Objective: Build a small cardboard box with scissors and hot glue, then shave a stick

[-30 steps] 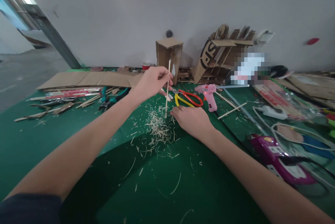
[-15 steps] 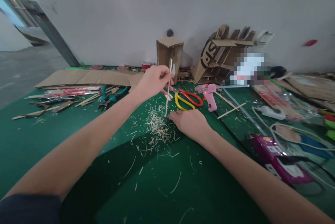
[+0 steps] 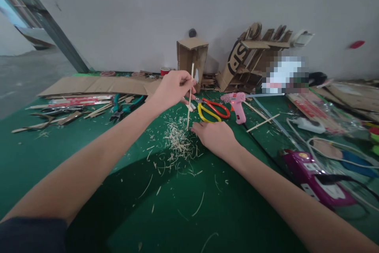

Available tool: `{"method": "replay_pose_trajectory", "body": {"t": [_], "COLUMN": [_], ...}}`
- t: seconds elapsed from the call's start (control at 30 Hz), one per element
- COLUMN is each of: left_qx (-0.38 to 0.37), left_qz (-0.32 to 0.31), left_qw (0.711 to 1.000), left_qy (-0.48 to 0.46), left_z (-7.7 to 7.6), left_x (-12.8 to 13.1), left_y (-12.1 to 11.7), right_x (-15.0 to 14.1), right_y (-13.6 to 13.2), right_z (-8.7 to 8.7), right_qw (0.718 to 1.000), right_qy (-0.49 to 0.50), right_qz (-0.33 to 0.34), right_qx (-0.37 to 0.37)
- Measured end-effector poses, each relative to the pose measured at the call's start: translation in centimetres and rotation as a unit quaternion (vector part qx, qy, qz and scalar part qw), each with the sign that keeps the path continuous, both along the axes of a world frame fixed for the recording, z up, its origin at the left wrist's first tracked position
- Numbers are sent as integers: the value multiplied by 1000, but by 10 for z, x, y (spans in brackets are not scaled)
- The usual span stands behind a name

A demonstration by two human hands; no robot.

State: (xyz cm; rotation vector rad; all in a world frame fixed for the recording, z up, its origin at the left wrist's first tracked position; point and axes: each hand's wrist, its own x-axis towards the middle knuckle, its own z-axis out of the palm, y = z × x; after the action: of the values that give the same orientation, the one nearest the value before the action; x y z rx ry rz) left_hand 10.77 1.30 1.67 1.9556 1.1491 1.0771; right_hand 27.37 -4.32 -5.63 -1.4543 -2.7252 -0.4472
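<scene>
My left hand pinches a thin wooden stick near its upper part and keeps it almost upright. The stick's lower end comes down over a heap of pale wood shavings on the green tabletop. Low beside that end is my right hand, its fingers closed together; a small dark bit shows at the fingertips, too small to name. Just beyond the right hand lie scissors with one red and one yellow handle. A pink glue gun rests to their right.
Pliers with teal handles, wood strips and flat cardboard lie at the left. Cardboard boxes stand against the wall. On the right are a purple power strip, a white plug, cables and plastic-wrapped packs.
Both hands and the stick keep nearly the same place, with the stick's lower end still beside my right fingertips. The whole view has shifted slightly.
</scene>
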Motion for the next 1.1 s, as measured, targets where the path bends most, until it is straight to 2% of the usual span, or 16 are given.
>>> {"method": "replay_pose_trajectory", "body": {"t": [0.1,0.2,0.4,0.47,0.57,0.73,0.8,0.97,1.1], "left_qx": [2,3,-6,-9,-9,0,1,1,13], "left_qz": [-1,-6,-9,-9,-4,-6,-7,-6,-16], "left_qw": [1000,1000,1000,1000,1000,1000,1000,1000,1000], "left_qy": [2,-2,-1,5,16,5,5,-1,3], "left_z": [-1,-2,2,4,6,7,6,4,3], "left_x": [0,-1,1,4,6,6,5,4,4], "left_y": [1,3,-1,-4,-8,-9,-8,-5,-6], "right_x": [-1,-1,1,1,0,-2,0,6,7], "right_y": [-2,-3,1,3,2,-3,-2,5,8], "right_z": [1,3,9,10,6,-6,-7,4,10], "right_qw": [1000,1000,989,985,988,998,998,987,982], "right_qy": [-12,-11,50,56,54,46,44,60,63], "right_qz": [12,14,-2,-1,-6,8,11,-28,-36], "right_qx": [-23,-7,140,164,145,37,36,146,175]}}
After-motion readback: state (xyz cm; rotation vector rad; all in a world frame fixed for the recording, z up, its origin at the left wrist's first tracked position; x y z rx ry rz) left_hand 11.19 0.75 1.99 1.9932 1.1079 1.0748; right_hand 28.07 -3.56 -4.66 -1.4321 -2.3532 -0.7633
